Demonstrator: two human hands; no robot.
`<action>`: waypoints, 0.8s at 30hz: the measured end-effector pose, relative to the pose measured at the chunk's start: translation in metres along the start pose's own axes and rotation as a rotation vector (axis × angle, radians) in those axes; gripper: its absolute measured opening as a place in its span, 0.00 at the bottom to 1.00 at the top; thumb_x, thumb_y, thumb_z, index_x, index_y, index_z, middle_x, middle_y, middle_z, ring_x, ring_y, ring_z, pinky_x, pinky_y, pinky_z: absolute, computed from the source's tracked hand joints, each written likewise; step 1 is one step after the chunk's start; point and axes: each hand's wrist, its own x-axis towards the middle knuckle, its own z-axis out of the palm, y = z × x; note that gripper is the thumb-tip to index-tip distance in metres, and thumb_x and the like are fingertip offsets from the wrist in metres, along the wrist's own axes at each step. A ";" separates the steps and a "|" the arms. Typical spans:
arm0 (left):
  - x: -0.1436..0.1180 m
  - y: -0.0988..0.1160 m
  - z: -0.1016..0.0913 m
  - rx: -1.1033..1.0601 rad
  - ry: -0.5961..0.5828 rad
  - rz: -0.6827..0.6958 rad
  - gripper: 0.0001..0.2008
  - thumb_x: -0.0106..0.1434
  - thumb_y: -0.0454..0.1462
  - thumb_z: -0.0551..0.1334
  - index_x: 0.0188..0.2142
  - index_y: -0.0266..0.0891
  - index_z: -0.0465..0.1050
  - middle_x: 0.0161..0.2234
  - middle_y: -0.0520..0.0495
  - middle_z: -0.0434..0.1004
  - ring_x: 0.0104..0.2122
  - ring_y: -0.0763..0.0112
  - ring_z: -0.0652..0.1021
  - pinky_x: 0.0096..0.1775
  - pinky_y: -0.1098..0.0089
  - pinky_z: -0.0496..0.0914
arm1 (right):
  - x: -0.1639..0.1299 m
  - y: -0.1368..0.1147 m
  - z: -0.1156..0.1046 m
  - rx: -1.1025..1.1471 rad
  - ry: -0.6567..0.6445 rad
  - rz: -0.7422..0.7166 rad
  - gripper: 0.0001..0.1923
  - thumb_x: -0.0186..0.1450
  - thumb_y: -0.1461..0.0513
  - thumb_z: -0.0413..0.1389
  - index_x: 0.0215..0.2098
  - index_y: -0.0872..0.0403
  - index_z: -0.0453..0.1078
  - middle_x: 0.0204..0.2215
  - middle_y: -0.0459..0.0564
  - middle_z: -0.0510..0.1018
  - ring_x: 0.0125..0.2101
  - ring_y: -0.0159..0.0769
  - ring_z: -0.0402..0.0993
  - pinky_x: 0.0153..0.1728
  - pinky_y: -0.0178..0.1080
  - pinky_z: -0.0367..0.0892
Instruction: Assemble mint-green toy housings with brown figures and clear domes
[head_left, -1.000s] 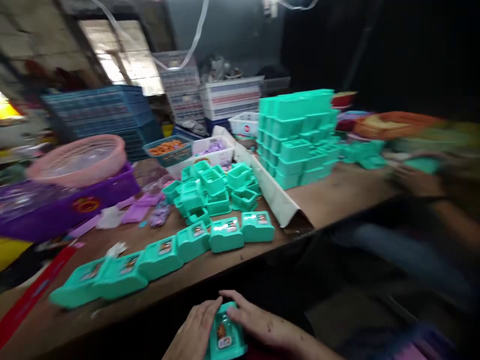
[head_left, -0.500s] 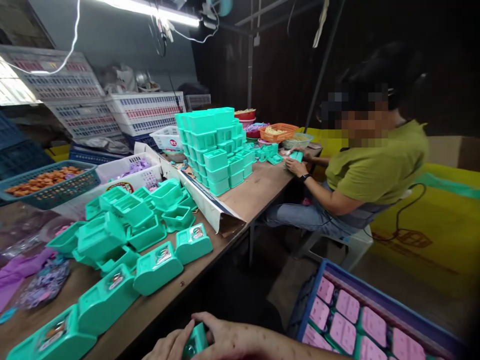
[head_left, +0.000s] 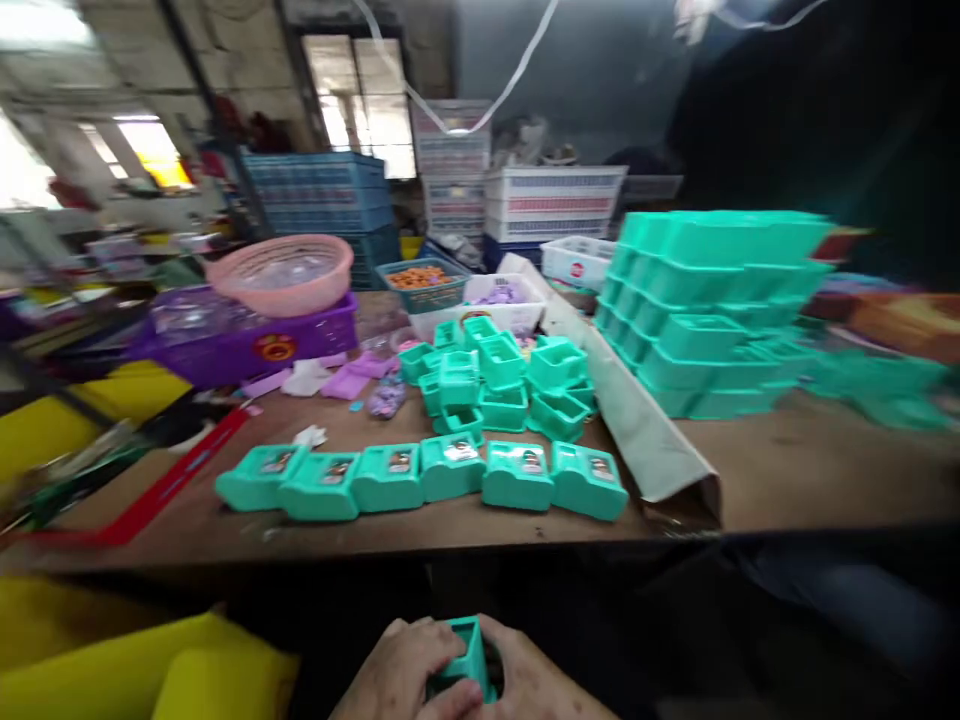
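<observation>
Box: a green box (head_left: 472,652) sits between two bare hands at the bottom centre of the frame, below the table's edge.
Left hand: the left hand (head_left: 409,668) has its fingers clamped on the box's left side.
Right hand: the right hand (head_left: 531,680) curls around the box's right side, fingers closed on it; some fingertips are hidden.
Yellow sheeting: folds of yellow sheeting (head_left: 210,665) fill the lower left corner.
Table: six green boxes with clear windows stand in a row (head_left: 386,482) along the near edge of the brown table (head_left: 360,535), centre of the frame; a red strip (head_left: 180,478) slants at left.
Pile: green trays lie jumbled in a pile (head_left: 501,362) just behind the row.
Divider: a folded cardboard strip (head_left: 626,410) runs between the pile and a tall green stack (head_left: 697,320) at right.
Baskets: a pink basket (head_left: 330,280) rests on a purple bin (head_left: 311,342), left; orange pieces (head_left: 416,277) fill a blue basket (head_left: 431,299), upper centre.
Back: blue crates (head_left: 315,195) and a white crate (head_left: 555,205) rise beneath a looping cable (head_left: 517,75).
</observation>
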 end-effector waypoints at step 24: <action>0.001 0.025 -0.084 -0.016 -0.072 0.021 0.25 0.73 0.57 0.65 0.58 0.44 0.75 0.52 0.43 0.84 0.51 0.55 0.82 0.55 0.58 0.74 | 0.010 -0.015 -0.013 0.185 -0.035 0.110 0.56 0.59 0.32 0.68 0.76 0.47 0.63 0.70 0.61 0.75 0.78 0.63 0.54 0.71 0.52 0.68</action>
